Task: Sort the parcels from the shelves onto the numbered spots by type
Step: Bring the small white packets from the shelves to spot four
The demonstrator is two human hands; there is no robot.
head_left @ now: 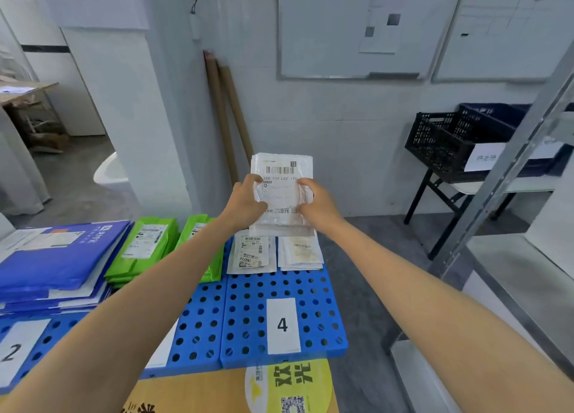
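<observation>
**White labelled parcel held in both hands above the far end of spot 4**

The left hand [245, 206] and right hand [318, 204] each grip a side edge of the white parcel [281, 192], thumbs on its label face and fingers curled behind. Its long axis stands upright and both hands reach equally far. Directly under its lower edge two piles of white parcels [252, 254] lie side by side on the blue perforated panel [248, 304], beyond the card marked 4 [282, 325], so the placement looks like a short drop straight down. To the left are two piles of green parcels [144, 248] and one stack of blue parcels [56, 257]. A second card, marked 2 [12, 350], is also in view.
</observation>
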